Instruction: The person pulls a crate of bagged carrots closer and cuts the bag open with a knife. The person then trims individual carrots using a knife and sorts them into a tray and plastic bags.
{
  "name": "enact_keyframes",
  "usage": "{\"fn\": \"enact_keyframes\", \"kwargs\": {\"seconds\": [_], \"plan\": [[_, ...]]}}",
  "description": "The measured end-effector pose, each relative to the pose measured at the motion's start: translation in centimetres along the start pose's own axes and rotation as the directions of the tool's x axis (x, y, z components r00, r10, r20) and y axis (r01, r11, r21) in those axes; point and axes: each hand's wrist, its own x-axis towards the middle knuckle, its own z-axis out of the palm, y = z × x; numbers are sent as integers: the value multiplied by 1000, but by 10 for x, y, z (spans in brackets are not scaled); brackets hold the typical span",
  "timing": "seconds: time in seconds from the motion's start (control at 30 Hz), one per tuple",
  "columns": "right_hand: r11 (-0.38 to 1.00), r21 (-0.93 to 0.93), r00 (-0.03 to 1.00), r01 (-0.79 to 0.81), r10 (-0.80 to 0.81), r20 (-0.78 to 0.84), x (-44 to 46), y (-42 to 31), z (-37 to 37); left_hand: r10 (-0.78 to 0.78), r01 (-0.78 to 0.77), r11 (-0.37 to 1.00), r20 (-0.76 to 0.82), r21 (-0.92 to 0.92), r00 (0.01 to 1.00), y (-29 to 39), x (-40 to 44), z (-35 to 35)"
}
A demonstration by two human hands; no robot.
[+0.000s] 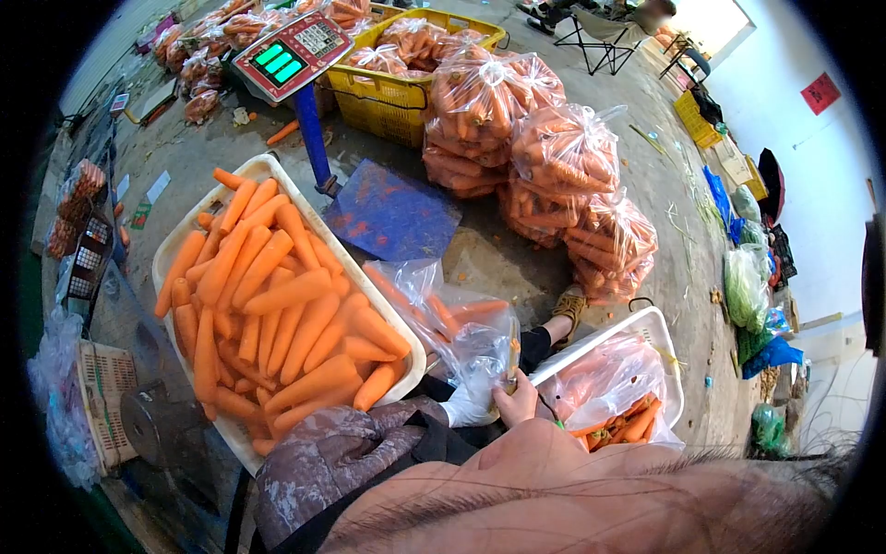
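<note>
Low in the middle of the head view, my right hand (pixel 517 403) is bare and closed around a narrow upright object (pixel 512 355), seen nearly edge-on, whose kind I cannot make out. My left hand (pixel 468 406), in a white glove, is beside it. Its fingers are hidden. Just beyond the hands lies a clear plastic bag (pixel 415 282) with a few carrots in it. To the left, a white tub (pixel 325 226) is heaped with clean orange carrots (pixel 268 277). At the right, another white tub (pixel 663 337) holds plastic and darker-ended carrots (pixel 637 423).
A scale with a lit display (pixel 280 61) and blue platform (pixel 392 210) stands ahead. Bagged carrots (pixel 558 152) are stacked right of it, near a yellow crate (pixel 378 106). A person sits on a folding chair (pixel 604 35) at the back. Vegetable bags (pixel 746 286) line the right wall.
</note>
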Motion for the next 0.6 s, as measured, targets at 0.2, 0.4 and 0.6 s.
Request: {"fn": "enact_keyframes", "kwargs": {"seconds": [0.2,0.4,0.6], "plan": [[998,-58,998,37,-35,43,0,30,17,7,-7,1000,16,5,1000,2,0,-1],[999,24,997,25,-23,-79,-11,30,32,18,-19,999,36,27,999,4,3,-3],[995,10,987,96,-94,-133,-12,40,37,28,-31,998,49,60,998,6,6,-4]]}}
